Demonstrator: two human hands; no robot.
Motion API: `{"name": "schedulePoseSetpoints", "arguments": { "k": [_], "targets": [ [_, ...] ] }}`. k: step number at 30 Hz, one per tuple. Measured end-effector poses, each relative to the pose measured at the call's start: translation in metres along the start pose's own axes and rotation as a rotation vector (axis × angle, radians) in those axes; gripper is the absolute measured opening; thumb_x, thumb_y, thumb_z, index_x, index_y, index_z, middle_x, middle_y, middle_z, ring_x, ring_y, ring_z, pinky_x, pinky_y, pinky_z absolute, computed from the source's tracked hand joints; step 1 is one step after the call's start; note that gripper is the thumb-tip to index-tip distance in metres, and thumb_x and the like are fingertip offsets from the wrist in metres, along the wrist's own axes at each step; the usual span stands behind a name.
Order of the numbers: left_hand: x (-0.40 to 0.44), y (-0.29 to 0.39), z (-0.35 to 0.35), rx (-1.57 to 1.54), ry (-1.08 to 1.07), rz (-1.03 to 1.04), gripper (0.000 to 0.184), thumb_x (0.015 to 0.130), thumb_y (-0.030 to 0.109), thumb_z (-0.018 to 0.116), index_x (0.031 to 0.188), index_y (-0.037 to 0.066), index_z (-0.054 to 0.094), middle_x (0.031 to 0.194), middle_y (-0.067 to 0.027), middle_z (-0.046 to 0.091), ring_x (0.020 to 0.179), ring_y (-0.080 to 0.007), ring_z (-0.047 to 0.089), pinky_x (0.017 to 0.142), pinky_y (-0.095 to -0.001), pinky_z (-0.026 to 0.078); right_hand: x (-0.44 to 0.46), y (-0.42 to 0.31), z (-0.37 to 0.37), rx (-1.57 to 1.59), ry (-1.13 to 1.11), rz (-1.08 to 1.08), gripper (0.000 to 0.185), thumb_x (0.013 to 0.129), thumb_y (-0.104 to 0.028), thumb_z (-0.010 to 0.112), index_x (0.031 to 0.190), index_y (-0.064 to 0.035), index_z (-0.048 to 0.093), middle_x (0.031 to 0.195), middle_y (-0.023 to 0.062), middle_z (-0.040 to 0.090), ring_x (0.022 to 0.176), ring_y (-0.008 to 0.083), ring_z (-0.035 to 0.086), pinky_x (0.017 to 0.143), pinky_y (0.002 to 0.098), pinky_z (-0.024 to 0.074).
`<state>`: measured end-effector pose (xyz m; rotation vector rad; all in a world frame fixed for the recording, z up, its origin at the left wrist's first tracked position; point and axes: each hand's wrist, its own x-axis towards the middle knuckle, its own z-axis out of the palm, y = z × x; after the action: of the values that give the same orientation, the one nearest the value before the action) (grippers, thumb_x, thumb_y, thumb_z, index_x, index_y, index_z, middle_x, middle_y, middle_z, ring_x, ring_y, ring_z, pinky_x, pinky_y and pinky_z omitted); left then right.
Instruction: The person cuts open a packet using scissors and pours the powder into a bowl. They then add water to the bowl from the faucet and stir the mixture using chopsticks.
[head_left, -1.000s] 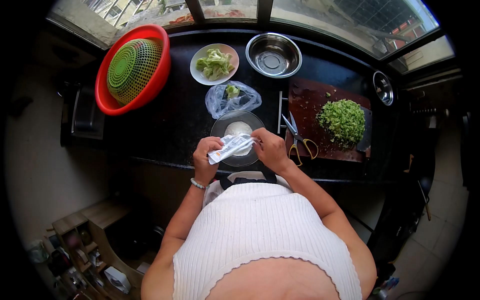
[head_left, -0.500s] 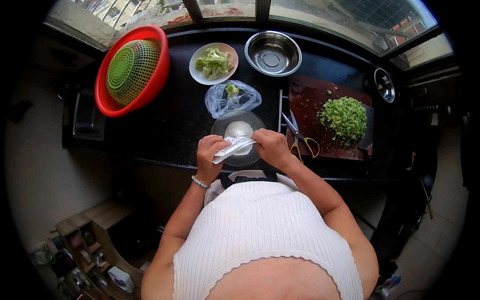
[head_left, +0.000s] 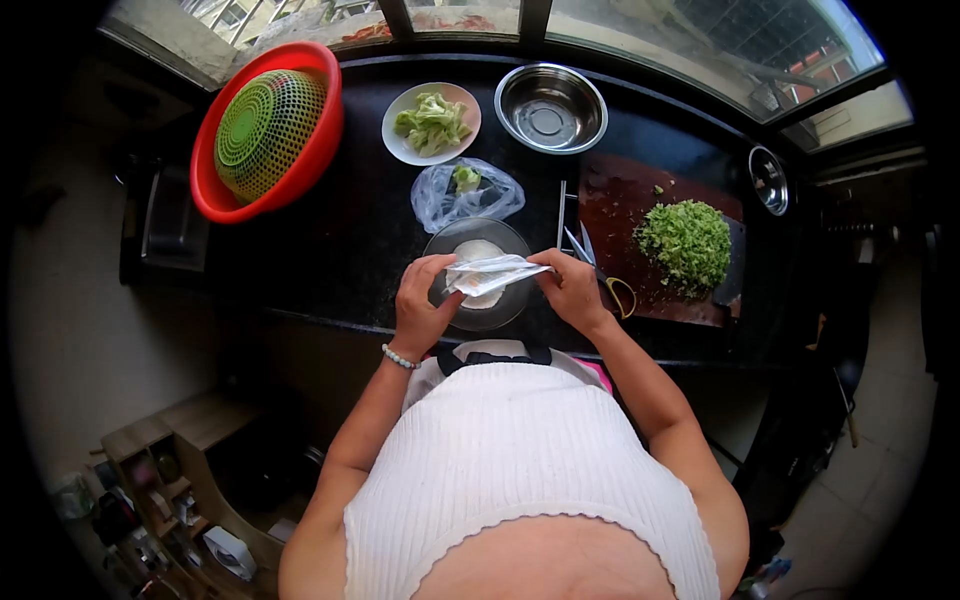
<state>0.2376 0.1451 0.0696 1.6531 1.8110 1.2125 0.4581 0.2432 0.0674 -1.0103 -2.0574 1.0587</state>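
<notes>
My left hand [head_left: 424,298] pinches one end of a white printed packet [head_left: 495,273]. At its other end my right hand [head_left: 569,288] grips the packet too, so it stretches level between both hands. Below the packet sits a glass bowl [head_left: 510,236] with a heap of white powder [head_left: 479,250] in it; the packet covers part of the heap. Just beyond the bowl lies a clear plastic bag [head_left: 437,203] with a piece of green vegetable [head_left: 466,179] in it.
Scissors [head_left: 610,283] lie beside my right hand, partly on a cutting board [head_left: 610,190] with chopped greens [head_left: 686,247] and a cleaver [head_left: 733,262]. Behind stand a plate of leaves [head_left: 433,124], a steel bowl [head_left: 550,108], a small metal bowl [head_left: 768,181] and a red basin [head_left: 325,130] holding a green colander [head_left: 268,135].
The packet has swung from a slant to nearly level and is spread wider. My right hand has moved to the right, toward the scissors, and my left hand has risen slightly.
</notes>
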Motion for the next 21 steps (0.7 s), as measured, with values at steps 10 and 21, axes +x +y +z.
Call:
{"name": "schedulePoseSetpoints", "arguments": {
  "k": [10, 21],
  "targets": [
    [0.003, -0.003, -0.001, -0.017, -0.028, -0.024, 0.048, 0.064, 0.007, 0.074, 0.108, 0.007, 0.057, 0.105, -0.0109, 0.06, 0.099, -0.0288, 0.057, 0.088, -0.0365, 0.044, 0.001, 0.017, -0.002, -0.064, -0.006, -0.019, 0.014, 0.078, 0.0, 0.063, 0.091, -0.0045, 0.063, 0.073, 0.012, 0.064, 0.063, 0.0246, 0.064, 0.055, 0.0312, 0.048],
    [-0.003, -0.005, 0.006, -0.038, -0.06, -0.013, 0.046, 0.065, 0.004, 0.073, 0.108, 0.006, 0.057, 0.101, -0.0108, 0.061, 0.092, -0.0262, 0.059, 0.082, -0.0344, 0.046, -0.006, 0.02, -0.001, -0.124, -0.04, -0.028, 0.009, 0.08, -0.004, 0.062, 0.088, -0.0057, 0.063, 0.071, 0.0125, 0.063, 0.063, 0.0261, 0.064, 0.055, 0.0328, 0.0478]
  ]
}}
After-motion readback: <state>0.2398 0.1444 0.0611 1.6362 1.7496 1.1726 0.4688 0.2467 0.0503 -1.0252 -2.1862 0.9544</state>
